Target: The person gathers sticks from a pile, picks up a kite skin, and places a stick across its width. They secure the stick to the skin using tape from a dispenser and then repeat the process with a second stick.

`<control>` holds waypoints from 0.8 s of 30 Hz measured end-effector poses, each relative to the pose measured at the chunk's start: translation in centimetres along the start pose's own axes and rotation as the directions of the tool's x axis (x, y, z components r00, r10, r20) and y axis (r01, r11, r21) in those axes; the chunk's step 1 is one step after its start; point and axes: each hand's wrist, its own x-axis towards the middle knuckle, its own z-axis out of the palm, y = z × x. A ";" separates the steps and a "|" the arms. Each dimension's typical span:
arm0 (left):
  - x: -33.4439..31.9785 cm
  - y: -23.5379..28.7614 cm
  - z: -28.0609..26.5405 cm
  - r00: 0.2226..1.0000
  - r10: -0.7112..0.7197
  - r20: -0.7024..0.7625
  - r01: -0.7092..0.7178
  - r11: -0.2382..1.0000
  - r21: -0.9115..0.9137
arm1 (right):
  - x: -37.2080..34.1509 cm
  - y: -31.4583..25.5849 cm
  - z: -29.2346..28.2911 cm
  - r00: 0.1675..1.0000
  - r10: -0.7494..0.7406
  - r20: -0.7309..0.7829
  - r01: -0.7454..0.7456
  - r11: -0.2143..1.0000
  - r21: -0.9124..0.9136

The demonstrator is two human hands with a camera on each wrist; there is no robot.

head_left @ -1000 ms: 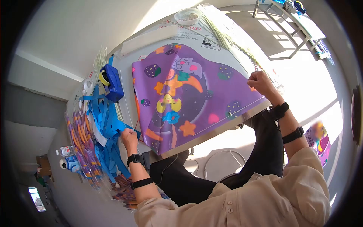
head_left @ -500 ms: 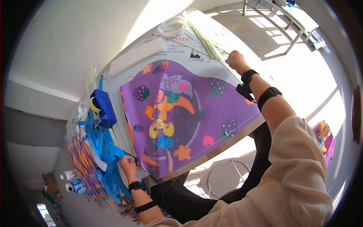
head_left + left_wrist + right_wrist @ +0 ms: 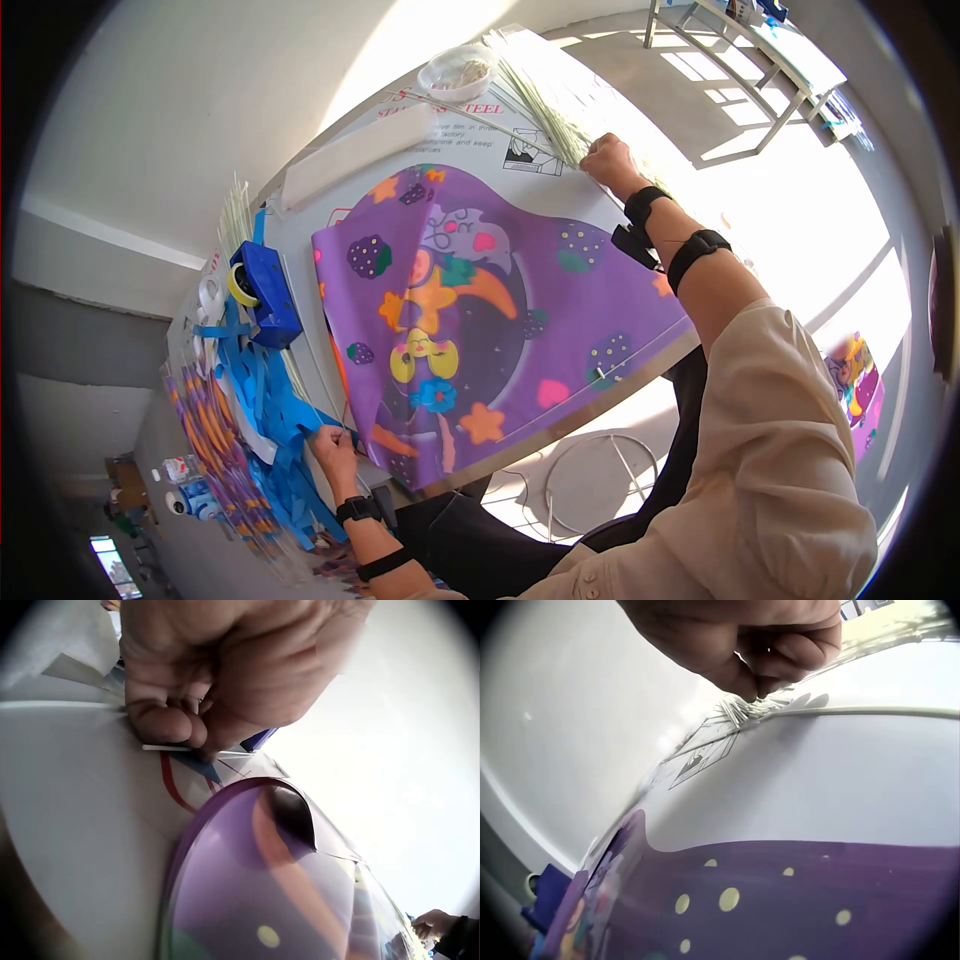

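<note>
Pinching white stick (image 3: 157, 748): left fingers (image 3: 161, 724); right fingers (image 3: 799, 649) narrow, grip unclear; board (image 3: 485, 163) reads "STEEL".

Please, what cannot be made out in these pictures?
Head view: contents of the clear plastic bowl, too small.
Left wrist view: part of the white stick, hidden behind the left hand.
Right wrist view: whether the right hand pinches anything; its fingers hide this.
Same view: purple printed sheet, cut by the bottom edge.
</note>
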 end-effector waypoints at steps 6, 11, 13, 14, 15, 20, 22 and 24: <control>0.2 -0.4 0.2 1.000 -0.004 -0.006 0.004 0.999 -0.053 | -1.3 0.9 -1.2 0.971 -0.055 0.232 -0.069 0.866 0.495; 0.6 -1.3 0.4 0.999 0.039 -0.013 -0.040 0.999 -0.007 | -2.3 0.4 -2.1 0.957 -0.082 0.279 -0.121 0.759 0.640; 0.7 -1.5 0.5 1.000 0.007 -0.004 -0.007 1.000 -0.004 | -1.5 1.2 -1.2 0.978 -0.151 0.146 0.068 0.884 0.463; 1.0 -2.2 0.6 0.999 0.037 -0.019 -0.037 0.999 0.022 | -1.0 1.8 -0.6 0.967 -0.252 0.033 0.237 0.942 0.236; 0.9 -1.9 0.6 0.997 0.068 -0.035 -0.066 0.997 0.047 | -0.7 2.1 -0.4 0.967 -0.251 0.035 0.237 0.943 0.235; 0.9 -2.1 0.5 1.000 0.014 -0.014 -0.014 1.000 0.022 | 0.7 4.4 1.3 0.988 -0.129 -0.085 0.135 0.988 0.072; 0.9 -1.8 0.7 0.999 0.035 -0.009 -0.035 0.999 0.017 | 0.1 4.0 0.9 0.989 -0.117 -0.088 0.122 0.991 0.054; 0.7 -1.4 0.4 1.000 -0.005 -0.008 0.005 1.000 -0.001 | -1.3 3.0 0.1 0.991 -0.101 -0.090 0.105 0.994 0.038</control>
